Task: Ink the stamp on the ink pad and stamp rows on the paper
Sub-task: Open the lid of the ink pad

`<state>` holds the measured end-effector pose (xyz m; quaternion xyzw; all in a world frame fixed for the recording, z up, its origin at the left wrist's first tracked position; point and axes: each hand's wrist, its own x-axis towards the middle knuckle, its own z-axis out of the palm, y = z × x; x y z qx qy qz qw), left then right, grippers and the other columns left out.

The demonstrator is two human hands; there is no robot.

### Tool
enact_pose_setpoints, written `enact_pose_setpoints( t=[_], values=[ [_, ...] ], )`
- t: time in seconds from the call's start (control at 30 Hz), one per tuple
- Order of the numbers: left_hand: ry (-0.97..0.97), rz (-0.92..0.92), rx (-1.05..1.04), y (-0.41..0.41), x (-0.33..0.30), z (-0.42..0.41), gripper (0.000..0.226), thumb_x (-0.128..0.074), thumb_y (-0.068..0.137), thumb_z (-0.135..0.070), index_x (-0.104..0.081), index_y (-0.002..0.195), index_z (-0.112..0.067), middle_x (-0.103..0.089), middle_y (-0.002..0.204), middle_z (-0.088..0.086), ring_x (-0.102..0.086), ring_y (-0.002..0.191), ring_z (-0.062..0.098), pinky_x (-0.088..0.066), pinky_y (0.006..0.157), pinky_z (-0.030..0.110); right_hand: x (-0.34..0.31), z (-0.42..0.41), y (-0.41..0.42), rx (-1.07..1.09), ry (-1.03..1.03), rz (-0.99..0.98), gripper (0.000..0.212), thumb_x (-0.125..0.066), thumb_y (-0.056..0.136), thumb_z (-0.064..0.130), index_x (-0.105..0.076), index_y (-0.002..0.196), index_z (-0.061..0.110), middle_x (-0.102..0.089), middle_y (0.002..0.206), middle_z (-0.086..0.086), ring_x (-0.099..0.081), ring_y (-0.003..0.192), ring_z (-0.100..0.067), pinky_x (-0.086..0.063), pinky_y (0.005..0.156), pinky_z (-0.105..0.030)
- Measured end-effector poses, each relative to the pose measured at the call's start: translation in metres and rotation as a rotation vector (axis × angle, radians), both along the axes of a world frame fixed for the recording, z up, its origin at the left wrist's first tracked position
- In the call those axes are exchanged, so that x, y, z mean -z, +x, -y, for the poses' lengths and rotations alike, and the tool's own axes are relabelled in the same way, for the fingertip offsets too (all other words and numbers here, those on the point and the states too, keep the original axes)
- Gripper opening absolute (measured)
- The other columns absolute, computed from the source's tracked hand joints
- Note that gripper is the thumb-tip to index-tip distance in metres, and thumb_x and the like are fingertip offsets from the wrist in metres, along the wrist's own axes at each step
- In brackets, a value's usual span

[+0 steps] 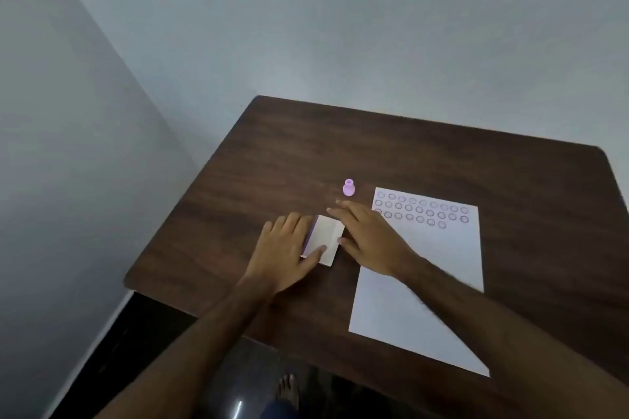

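Stamp stands just above my hands, mid-frame.
My left hand (pixel 284 248) and right hand (pixel 369 236) lie open, flat against the ink pad (pixel 323 241); the stamp (pixel 348 188) sits nearer my right.

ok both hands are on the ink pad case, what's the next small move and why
Probably press the ink pad lid fully shut with both hands: its lid looks nearly down, the stamp stands untouched, and the paper already carries rows.

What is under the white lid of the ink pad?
A purple strip shows along the left edge of the ink pad, under the white lid. The pad surface is covered; the left hand hides that side.
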<state>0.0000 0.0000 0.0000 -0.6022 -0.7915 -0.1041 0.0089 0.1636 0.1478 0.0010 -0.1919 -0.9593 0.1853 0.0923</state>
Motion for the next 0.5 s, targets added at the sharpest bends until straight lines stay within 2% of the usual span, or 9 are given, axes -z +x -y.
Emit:
enact_pose_setpoints(
  t=[0.23,0.33,0.5],
  values=[
    [0.125,-0.056,0.088,0.0,0.034,0.003,0.059,-0.046,0.087,-0.068,-0.056,0.124,-0.024,-0.056,0.12,-0.007,-0.054,0.1,0.017,-0.037,0.08,0.036,0.026,-0.01,0.0,-0.155,0.055,-0.054,0.041,-0.051,0.098,0.016,-0.056,0.139,0.019,-0.053,0.148,-0.003,-0.049,0.135,-0.018,-0.037,0.113,-0.033],
    [0.181,-0.086,0.118,-0.004,0.044,0.005,0.064,-0.047,0.084,-0.074,-0.058,0.123,-0.025,-0.056,0.123,-0.007,-0.053,0.105,0.016,-0.037,0.082,0.037,0.034,-0.008,0.001,-0.155,0.136,-0.111,0.038,-0.05,0.098,0.015,-0.059,0.136,0.015,-0.06,0.133,-0.006,-0.057,0.121,-0.022,-0.045,0.103,-0.035],
    [0.25,-0.133,0.163,-0.006,0.055,0.005,0.062,-0.049,0.082,-0.073,-0.057,0.125,-0.028,-0.057,0.123,-0.011,-0.052,0.105,0.014,-0.038,0.082,0.037,0.044,0.005,0.008,-0.088,0.242,-0.141,0.037,-0.05,0.098,0.02,-0.059,0.133,0.015,-0.058,0.112,-0.006,-0.057,0.099,-0.023,-0.048,0.086,-0.037]
  ],
)
